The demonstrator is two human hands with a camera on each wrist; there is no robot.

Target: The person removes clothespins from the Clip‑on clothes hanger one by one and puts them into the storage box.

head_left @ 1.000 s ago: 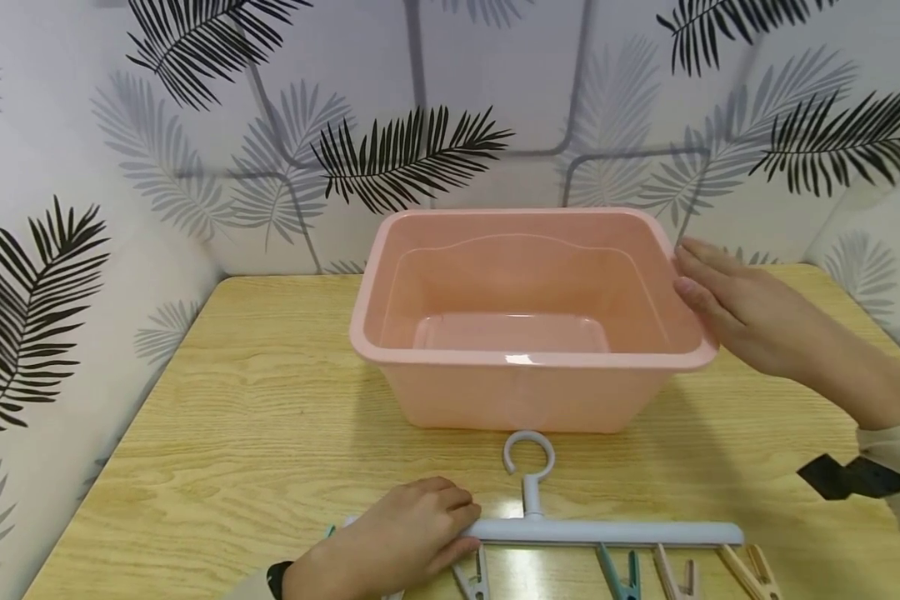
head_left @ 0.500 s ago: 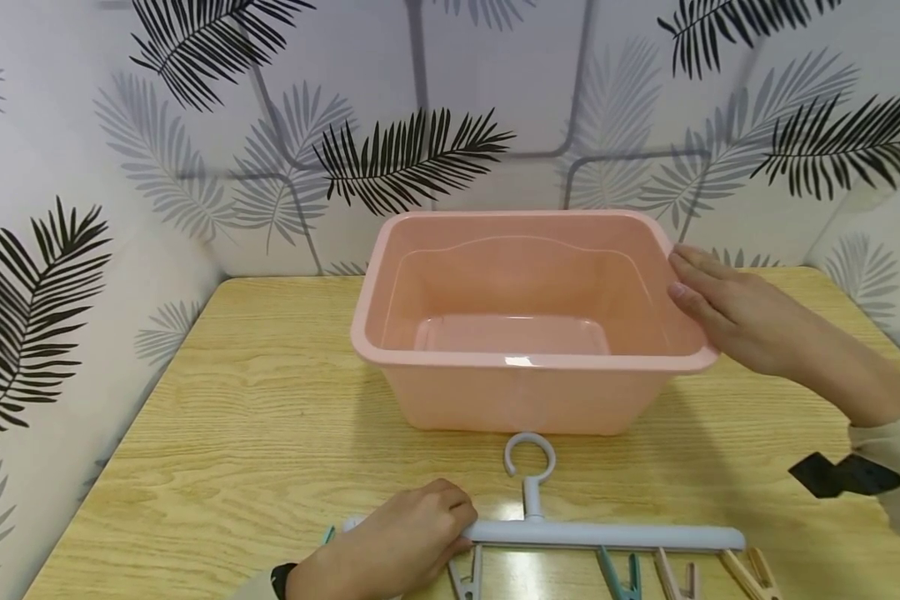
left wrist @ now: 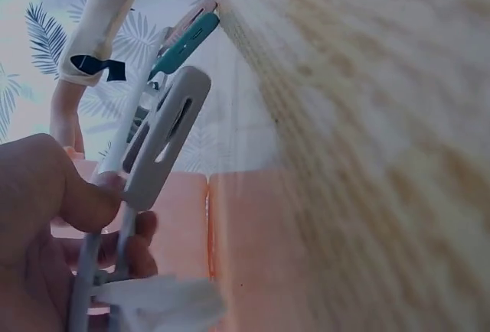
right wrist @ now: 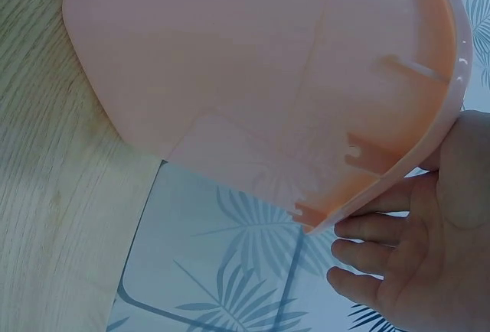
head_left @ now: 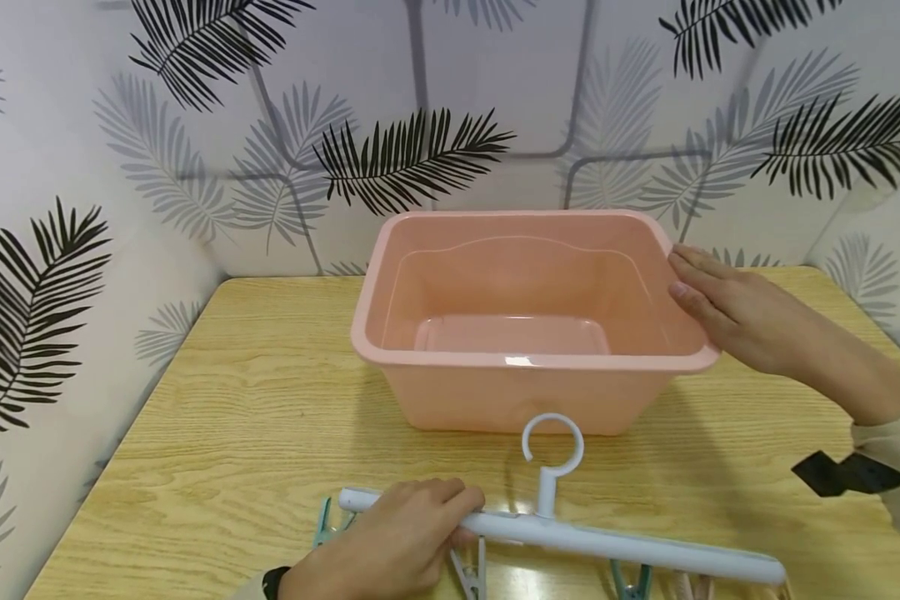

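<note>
Across the lower two thirds of the head view spreads a light wooden table with a yellow grain (head_left: 255, 392), backed by white wallpaper printed with black and grey fern leaves (head_left: 412, 158). At the centre of the frame stands a rectangular pink plastic tub (head_left: 525, 250), upright on the table with nothing inside it. Below it, along the bottom edge, lies a pale blue plastic clip hanger with a round hook (head_left: 562, 533); its bar slants from the lower left down to the lower right, its hook points up toward the tub, and small clothes pegs in teal, grey and pink (head_left: 630, 581) hang beneath the bar.

Right of the tub, the right hand (head_left: 735, 312) lies flat against the tub's right rim, fingers straight and close together, touching the plastic without curling round it; the right wrist view shows the fingertips (right wrist: 360, 229) just under the rim's lip. At the bottom centre, the left hand (head_left: 397, 542) grips the hanger's bar near its left end, fingers curled over the top. The left wrist view shows the thumb (left wrist: 92, 194) pressed on the bar beside a grey peg (left wrist: 164, 137).
</note>
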